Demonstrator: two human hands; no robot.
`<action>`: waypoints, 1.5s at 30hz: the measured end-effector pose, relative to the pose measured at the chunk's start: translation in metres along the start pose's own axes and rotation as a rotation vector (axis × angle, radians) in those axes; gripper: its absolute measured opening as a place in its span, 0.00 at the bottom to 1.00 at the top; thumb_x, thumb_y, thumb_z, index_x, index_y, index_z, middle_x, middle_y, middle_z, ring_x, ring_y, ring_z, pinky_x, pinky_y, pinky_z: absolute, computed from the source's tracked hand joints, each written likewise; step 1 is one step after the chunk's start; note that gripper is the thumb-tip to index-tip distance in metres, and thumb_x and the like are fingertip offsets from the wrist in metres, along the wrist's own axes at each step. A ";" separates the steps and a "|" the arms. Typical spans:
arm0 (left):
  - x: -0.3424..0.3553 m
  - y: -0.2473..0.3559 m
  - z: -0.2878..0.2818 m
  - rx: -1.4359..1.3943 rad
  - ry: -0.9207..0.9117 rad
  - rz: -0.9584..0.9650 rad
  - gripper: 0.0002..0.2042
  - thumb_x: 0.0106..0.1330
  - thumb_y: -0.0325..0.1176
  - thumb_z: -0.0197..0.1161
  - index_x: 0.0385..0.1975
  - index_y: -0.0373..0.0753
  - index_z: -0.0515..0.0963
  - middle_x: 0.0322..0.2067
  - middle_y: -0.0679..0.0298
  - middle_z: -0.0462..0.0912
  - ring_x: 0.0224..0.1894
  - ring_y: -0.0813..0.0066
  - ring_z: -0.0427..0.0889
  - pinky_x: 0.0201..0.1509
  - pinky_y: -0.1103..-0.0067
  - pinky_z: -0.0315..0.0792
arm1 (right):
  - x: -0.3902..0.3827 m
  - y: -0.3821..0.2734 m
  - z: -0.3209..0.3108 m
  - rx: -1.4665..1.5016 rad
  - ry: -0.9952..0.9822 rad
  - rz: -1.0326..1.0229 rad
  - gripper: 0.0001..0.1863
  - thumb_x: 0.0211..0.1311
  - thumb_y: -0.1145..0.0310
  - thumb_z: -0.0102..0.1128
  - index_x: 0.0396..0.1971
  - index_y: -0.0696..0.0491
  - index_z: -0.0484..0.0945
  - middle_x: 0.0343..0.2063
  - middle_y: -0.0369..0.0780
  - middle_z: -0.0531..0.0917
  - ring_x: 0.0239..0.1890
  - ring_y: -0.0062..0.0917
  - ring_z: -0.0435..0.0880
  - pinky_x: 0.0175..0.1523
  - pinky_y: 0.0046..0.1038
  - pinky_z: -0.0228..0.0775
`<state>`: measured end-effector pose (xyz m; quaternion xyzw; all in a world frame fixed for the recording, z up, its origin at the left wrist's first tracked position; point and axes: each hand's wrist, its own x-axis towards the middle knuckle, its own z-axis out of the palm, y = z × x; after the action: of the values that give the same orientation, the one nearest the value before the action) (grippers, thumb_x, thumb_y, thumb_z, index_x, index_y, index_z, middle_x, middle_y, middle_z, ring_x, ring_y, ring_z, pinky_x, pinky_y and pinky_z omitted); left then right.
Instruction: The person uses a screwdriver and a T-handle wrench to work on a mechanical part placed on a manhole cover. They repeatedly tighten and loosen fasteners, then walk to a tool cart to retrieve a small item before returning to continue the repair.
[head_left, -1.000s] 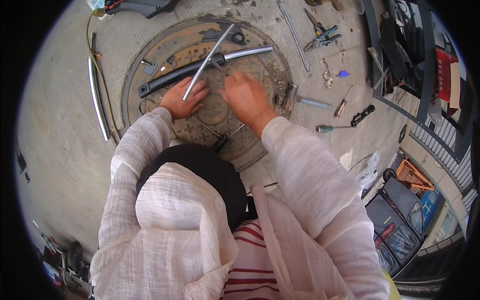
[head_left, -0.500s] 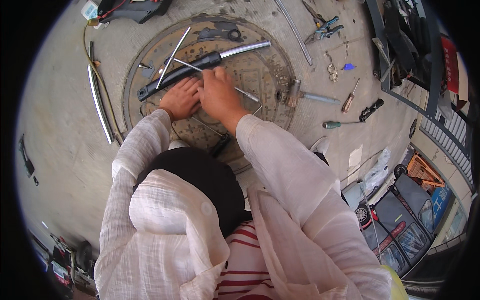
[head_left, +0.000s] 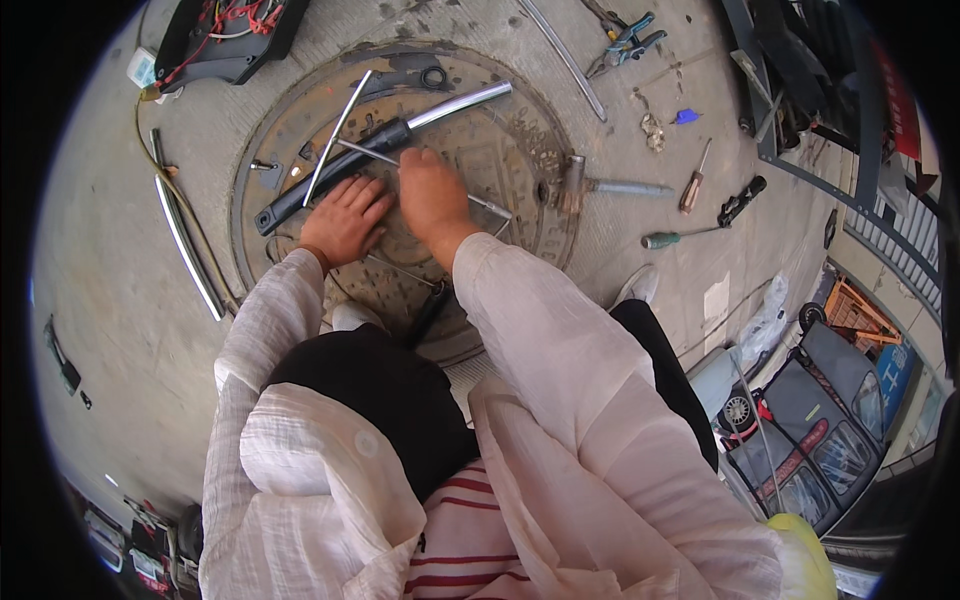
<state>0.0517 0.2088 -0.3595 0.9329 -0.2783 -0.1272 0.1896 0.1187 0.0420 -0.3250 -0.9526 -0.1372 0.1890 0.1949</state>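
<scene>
A black fork leg with a chrome tube lies slantwise on a round metal manhole cover. My left hand rests palm down at the near side of its black part, fingers stretched out and thumb apart, fingertips at its edge. My right hand is closed round the shaft of a T-handle wrench. The wrench's crossbar lies over the black part, and its shaft emerges right of my fist. Under my wrists, a thin rod with a black grip is partly hidden by my right sleeve.
Right of the cover lie a hammer, a screwdriver, a green-handled screwdriver and blue-handled pliers. A chrome tube and hose lie left. A black tray with red wires stands far left; a metal frame stands right.
My left hand has drawn away from my right, leaving a gap, with its thumb spread. My right hand still grips the wrench. The whole view has shifted and turned slightly.
</scene>
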 end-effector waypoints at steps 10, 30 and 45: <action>0.000 0.000 -0.004 -0.006 0.014 -0.007 0.23 0.60 0.41 0.61 0.56 0.42 0.71 0.58 0.57 0.70 0.62 0.58 0.67 0.70 0.65 0.57 | 0.005 0.027 -0.085 0.205 -0.056 -0.049 0.16 0.65 0.60 0.55 0.26 0.58 0.76 0.27 0.49 0.81 0.33 0.48 0.79 0.38 0.45 0.71; -0.001 -0.001 0.000 -0.005 -0.022 -0.012 0.25 0.61 0.41 0.60 0.58 0.42 0.70 0.59 0.56 0.68 0.64 0.56 0.65 0.70 0.64 0.57 | 0.036 0.029 -0.132 0.990 -0.169 -0.003 0.23 0.76 0.52 0.39 0.32 0.53 0.76 0.24 0.29 0.70 0.29 0.15 0.65 0.39 0.19 0.62; -0.002 -0.002 -0.001 -0.005 0.022 0.004 0.24 0.59 0.41 0.62 0.56 0.42 0.70 0.58 0.57 0.70 0.62 0.60 0.67 0.70 0.66 0.58 | 0.041 0.030 -0.092 0.938 -0.281 0.064 0.25 0.75 0.49 0.42 0.30 0.55 0.77 0.26 0.34 0.76 0.33 0.20 0.72 0.44 0.24 0.67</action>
<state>0.0509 0.2115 -0.3592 0.9333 -0.2777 -0.1172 0.1953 0.1992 -0.0002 -0.2719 -0.7311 -0.0329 0.3631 0.5767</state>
